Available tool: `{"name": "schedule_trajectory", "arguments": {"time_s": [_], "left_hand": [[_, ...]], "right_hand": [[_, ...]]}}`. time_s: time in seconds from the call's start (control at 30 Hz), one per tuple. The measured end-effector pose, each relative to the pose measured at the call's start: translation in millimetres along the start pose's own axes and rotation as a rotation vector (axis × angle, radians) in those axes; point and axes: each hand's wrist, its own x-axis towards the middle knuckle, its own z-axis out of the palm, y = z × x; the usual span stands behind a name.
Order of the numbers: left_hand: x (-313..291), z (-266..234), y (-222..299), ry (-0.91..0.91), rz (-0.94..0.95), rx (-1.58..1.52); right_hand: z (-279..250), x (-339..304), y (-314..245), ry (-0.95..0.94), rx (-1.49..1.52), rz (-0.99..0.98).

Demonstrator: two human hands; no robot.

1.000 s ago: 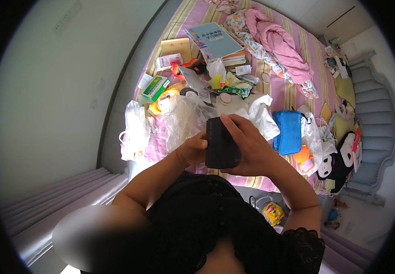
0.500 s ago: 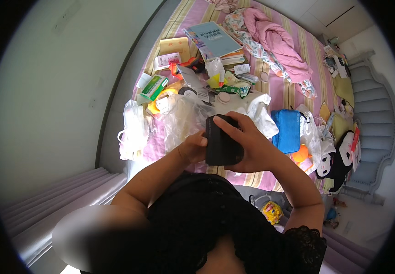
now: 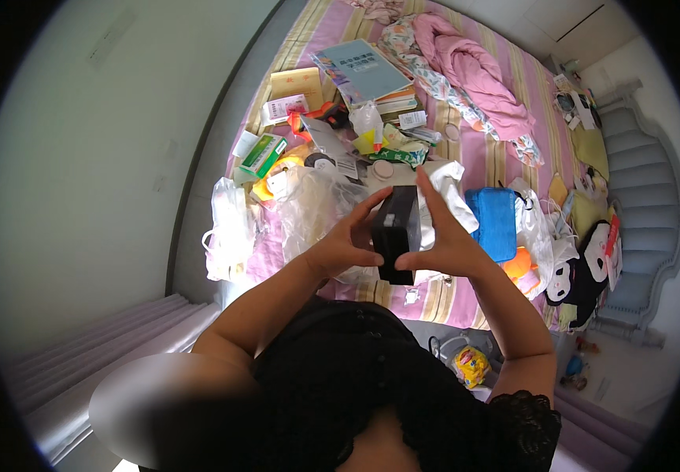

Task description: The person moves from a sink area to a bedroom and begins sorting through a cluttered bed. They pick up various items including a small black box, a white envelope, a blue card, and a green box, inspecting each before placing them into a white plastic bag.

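Note:
A black box (image 3: 392, 240) is held up in front of me, over the near side of the bed. My left hand (image 3: 345, 245) grips its left side, with the thumb at the lower front. On the other side my right hand (image 3: 445, 240) holds it, its fingers reaching up along the box and the thumb near the bottom. The box stands with a narrow side toward me. Behind it lie a crumpled clear plastic bag (image 3: 308, 206) and a white cloth or bag (image 3: 452, 193).
Books (image 3: 364, 69), a green-and-white box (image 3: 263, 155) and small packets cover the striped bed (image 3: 478, 149). To the right are a blue pouch (image 3: 492, 224), an orange item (image 3: 519, 266) and a black plush toy (image 3: 588, 263). A pink blanket (image 3: 474, 71) lies at the back.
The black box has been turned from its broad face to a narrow side and moved slightly right. My right hand has shifted from over its top to its right side.

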Motion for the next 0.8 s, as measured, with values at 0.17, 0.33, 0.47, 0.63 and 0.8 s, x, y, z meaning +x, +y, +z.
{"name": "schedule_trajectory", "arguments": {"time_s": [0.17, 0.33, 0.47, 0.63, 0.8], "left_hand": [[-1.1, 3.2, 2.9, -0.046, -0.062, -0.161], [-2.3, -6.8, -5.5, -0.024, -0.399, -0.588], [-2.7, -2.5, -1.4, -0.034, -0.375, -0.454], [-5.8, -1.1, -0.8, 0.033, -0.343, -0.441], [-11.5, -5.2, -7.0, 0.007, -0.285, -0.523]], "right_hand": [[1.9, -1.9, -14.7, -0.025, 0.142, 0.01], [3.7, -4.4, -20.5, 0.033, -0.138, -0.244], [6.3, -6.9, -20.4, -0.028, -0.184, -0.232], [7.3, -10.5, -27.3, 0.009, -0.251, -0.273], [5.3, -15.7, -31.8, 0.07, -0.291, -0.265]]}}
